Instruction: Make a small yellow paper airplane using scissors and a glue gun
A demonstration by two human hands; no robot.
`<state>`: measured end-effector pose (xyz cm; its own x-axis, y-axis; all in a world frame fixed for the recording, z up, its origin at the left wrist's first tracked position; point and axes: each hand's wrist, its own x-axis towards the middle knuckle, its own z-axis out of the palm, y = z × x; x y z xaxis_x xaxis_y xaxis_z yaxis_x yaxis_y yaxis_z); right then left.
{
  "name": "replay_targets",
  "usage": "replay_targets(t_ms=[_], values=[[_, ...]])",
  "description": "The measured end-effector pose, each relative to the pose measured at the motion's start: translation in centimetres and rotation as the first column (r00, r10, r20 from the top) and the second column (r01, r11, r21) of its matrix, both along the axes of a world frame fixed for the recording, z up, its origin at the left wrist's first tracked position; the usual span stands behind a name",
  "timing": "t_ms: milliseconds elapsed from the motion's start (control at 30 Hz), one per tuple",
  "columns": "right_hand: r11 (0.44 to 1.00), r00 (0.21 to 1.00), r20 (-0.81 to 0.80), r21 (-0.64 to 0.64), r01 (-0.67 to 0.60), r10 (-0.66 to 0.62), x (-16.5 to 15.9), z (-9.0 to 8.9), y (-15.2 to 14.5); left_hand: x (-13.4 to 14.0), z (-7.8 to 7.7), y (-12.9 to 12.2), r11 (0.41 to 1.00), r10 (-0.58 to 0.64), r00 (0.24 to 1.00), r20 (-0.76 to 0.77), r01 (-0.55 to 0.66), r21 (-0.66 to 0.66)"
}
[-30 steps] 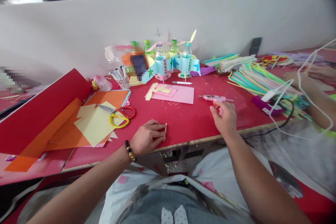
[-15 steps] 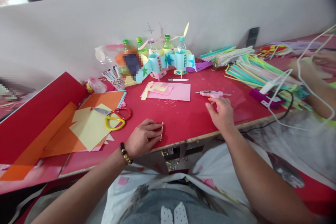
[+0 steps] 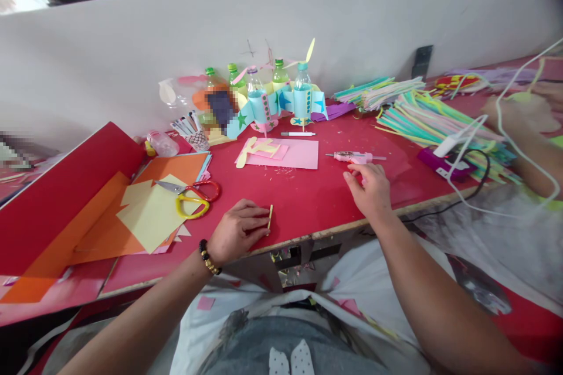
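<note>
My left hand (image 3: 235,229) rests on the red table (image 3: 308,202) near its front edge, pinching a small yellow paper piece (image 3: 270,217) that stands upright at the fingertips. My right hand (image 3: 370,187) lies on the table with fingers loosely apart, just in front of a pink glue gun (image 3: 355,157) that it does not grip. A pink paper sheet (image 3: 290,155) with yellow cutouts (image 3: 259,147) lies beyond both hands.
Red-and-yellow scissors (image 3: 193,194) lie on yellow and orange paper (image 3: 145,211) at left. Decorated bottles (image 3: 281,99) stand by the back wall, a pen cup (image 3: 193,132) beside them. Coloured paper strips (image 3: 422,120), a purple power strip (image 3: 442,165) and cables sit right, near another person's arm (image 3: 523,135).
The view has shifted slightly. My left hand slid a little toward me with the yellow piece. My right hand drew back from the glue gun and settled on the table.
</note>
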<state>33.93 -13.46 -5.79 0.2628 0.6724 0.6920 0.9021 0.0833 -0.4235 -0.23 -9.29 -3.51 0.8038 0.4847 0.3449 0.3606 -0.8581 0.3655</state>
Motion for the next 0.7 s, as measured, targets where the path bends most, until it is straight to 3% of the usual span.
replay_targets(t_ms=[133,267,467,700], values=[[1.000,1.000,-0.003,0.006,0.001,-0.001,0.0,0.0,0.0,-0.2,0.0,0.1,0.998,0.054,0.997,0.061,-0.053,-0.015],[1.000,1.000,-0.004,0.014,0.003,-0.003,0.0,0.0,0.0,-0.4,0.3,0.1,0.980,0.199,0.975,0.102,-0.196,-0.034],[1.000,1.000,-0.013,-0.005,0.000,0.000,0.0,-0.1,0.0,0.4,0.9,-1.7,0.941,0.333,0.942,-0.047,-0.335,-0.041],[1.000,1.000,-0.011,-0.016,-0.002,0.002,0.0,-0.2,0.0,2.5,1.1,-2.9,0.891,0.453,0.873,-0.180,-0.449,0.067]])
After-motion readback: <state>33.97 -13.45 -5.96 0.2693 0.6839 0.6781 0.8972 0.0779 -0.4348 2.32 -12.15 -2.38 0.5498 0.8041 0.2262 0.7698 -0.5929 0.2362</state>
